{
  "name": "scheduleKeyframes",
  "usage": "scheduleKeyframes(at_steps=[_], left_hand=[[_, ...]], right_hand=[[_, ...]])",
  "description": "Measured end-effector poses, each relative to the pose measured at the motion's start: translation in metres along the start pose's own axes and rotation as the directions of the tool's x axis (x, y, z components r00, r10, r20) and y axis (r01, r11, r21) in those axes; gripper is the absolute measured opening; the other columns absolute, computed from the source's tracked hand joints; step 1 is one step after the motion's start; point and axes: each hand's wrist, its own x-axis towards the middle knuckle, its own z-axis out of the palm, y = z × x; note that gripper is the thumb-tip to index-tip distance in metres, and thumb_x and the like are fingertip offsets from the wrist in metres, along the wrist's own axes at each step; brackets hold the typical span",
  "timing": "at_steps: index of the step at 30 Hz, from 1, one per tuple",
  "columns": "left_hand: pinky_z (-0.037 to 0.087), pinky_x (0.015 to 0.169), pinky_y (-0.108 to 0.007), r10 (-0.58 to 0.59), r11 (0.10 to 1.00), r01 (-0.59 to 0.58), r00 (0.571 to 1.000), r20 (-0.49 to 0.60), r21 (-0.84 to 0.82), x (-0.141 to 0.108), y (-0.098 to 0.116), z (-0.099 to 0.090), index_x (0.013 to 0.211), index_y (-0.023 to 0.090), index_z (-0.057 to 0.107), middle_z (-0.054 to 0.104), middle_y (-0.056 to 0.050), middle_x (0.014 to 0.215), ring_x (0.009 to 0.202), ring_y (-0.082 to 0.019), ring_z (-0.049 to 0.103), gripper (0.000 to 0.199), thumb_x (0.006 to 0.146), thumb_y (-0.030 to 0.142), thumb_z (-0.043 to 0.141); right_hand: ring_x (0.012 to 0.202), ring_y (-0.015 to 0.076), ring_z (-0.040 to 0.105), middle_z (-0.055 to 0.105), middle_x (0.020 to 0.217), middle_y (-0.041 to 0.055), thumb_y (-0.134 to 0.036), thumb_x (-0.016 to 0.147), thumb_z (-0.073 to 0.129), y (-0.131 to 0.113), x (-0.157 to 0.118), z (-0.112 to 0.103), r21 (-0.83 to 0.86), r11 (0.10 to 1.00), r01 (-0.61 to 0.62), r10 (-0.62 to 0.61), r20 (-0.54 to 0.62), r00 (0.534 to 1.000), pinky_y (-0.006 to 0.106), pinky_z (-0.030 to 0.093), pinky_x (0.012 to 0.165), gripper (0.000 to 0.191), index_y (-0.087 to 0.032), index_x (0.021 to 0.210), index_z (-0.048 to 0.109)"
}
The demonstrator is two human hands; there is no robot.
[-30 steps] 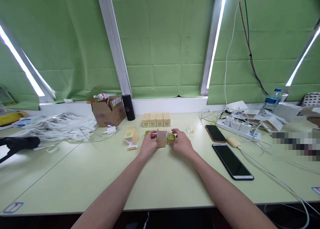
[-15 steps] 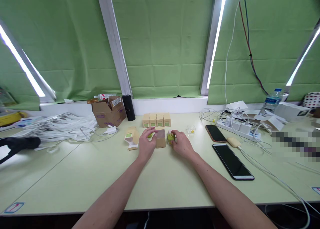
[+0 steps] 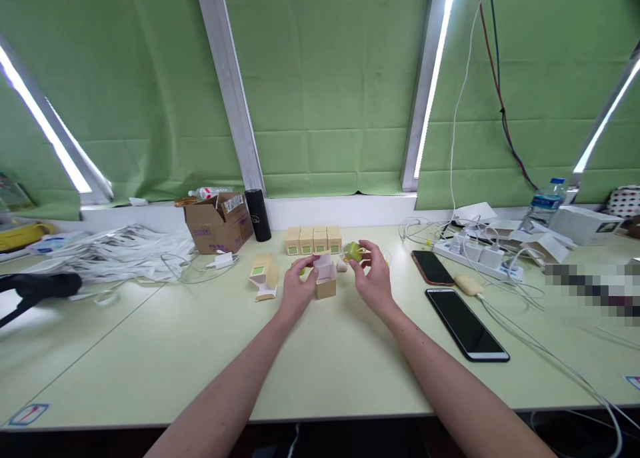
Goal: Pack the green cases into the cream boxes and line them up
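Observation:
My left hand (image 3: 299,285) pinches the edge of a small open cardboard box (image 3: 326,289), whose pale inside faces me. A small green object (image 3: 353,251), rounded and with a light part, is held up between the fingers of my right hand (image 3: 374,278), to the right of the box. Its exact kind is too small to make out. Between box and right hand, a small pinkish item (image 3: 341,266) lies on the table. Another opened box (image 3: 263,275) with a green label rests left of my left hand. Behind stands a row of several closed small boxes (image 3: 313,240).
Two phones, one dark (image 3: 432,267) and a larger one (image 3: 467,325), lie to the right, near a power strip (image 3: 477,257) with tangled cables. At the back left are a brown carton (image 3: 219,225), a black cylinder (image 3: 257,215) and a heap of white cables (image 3: 125,251).
My right hand has lifted the green object off the table, up and to the right. The small box in my left hand has shifted slightly right and tilted.

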Motion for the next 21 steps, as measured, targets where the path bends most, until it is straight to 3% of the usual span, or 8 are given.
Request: scheduleKeyframes(at_steps=[4,8,15,21], left_hand=[[0.053,0.104,-0.045,-0.038,0.994,0.045,0.996,0.077,-0.096,-0.003,0.001,0.002,0.113,0.021,0.079,0.077,-0.011,0.123,0.109,-0.027,0.070,0.036,0.079,0.027,0.071],[0.053,0.105,-0.045,-0.054,0.984,0.076,0.989,0.139,-0.160,-0.005,0.002,0.005,0.114,0.022,0.080,0.077,-0.010,0.124,0.112,-0.028,0.070,0.039,0.077,0.026,0.070],[0.054,0.098,-0.042,-0.112,0.965,0.150,0.977,0.179,-0.214,-0.003,0.003,0.004,0.116,0.020,0.079,0.079,-0.009,0.117,0.103,-0.026,0.070,0.048,0.071,0.019,0.060],[0.055,0.096,-0.043,-0.161,0.961,0.191,0.975,0.156,-0.202,-0.003,0.001,0.003,0.117,0.019,0.079,0.079,-0.009,0.115,0.097,-0.024,0.068,0.057,0.066,0.016,0.054]], right_hand=[[0.109,0.0258,0.066,0.061,0.135,0.0137,-0.031,0.095,0.061,-0.011,-0.006,0.002,0.164,0.985,0.061,-0.058,-0.024,0.998,0.041,0.062,0.083,0.041,-0.026,0.135,0.052],[0.109,0.0248,0.067,0.062,0.133,0.0125,-0.031,0.097,0.059,-0.018,-0.013,0.006,0.210,0.973,0.100,-0.110,0.039,0.993,0.037,0.063,0.077,0.040,-0.027,0.136,0.052],[0.101,0.0247,0.073,0.067,0.131,0.0114,-0.031,0.095,0.062,-0.017,-0.016,0.006,0.139,0.985,0.102,-0.128,0.194,0.973,0.027,0.054,0.054,0.040,-0.027,0.135,0.053],[0.083,0.0211,0.072,0.070,0.125,0.0093,-0.026,0.091,0.062,-0.012,-0.010,0.000,0.034,0.984,0.175,-0.179,0.191,0.965,0.029,0.051,0.053,0.037,-0.026,0.128,0.056]])
